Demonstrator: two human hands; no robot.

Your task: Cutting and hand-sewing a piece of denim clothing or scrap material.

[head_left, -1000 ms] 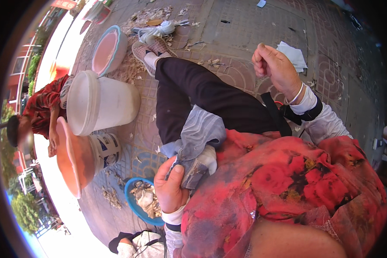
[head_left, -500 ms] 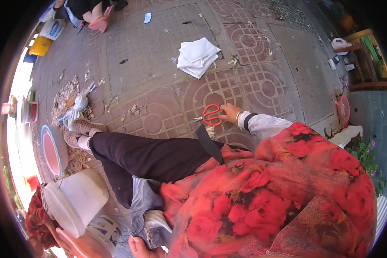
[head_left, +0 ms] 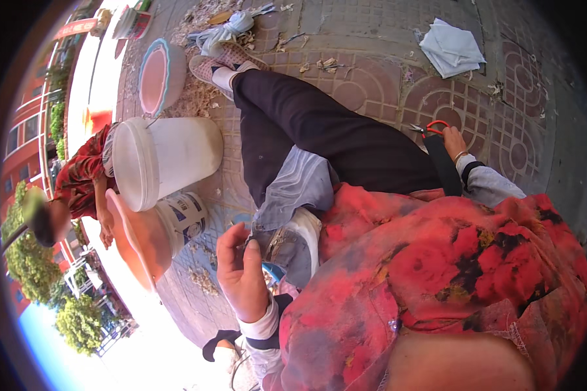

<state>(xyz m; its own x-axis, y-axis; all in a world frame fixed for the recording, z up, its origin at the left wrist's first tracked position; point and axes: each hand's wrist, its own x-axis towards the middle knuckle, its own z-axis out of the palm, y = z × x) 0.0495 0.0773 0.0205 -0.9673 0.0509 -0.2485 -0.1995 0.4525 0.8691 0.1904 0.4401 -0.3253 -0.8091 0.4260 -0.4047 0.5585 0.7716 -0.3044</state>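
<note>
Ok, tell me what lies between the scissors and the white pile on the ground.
In the head view, reddish patterned paving lies between the scissors and the white pile.

Free: pavers betw. R hand & wht cloths | Blkd: orange basin L of L hand

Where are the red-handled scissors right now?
The red-handled scissors are right of centre in the head view, in the person's right hand, just above the black strap.

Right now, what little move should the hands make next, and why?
Perhaps bring the red-handled scissors toward the blue-grey cloth: the right hand holds them well away from it, while the left hand is by the cloth's edge.
</note>
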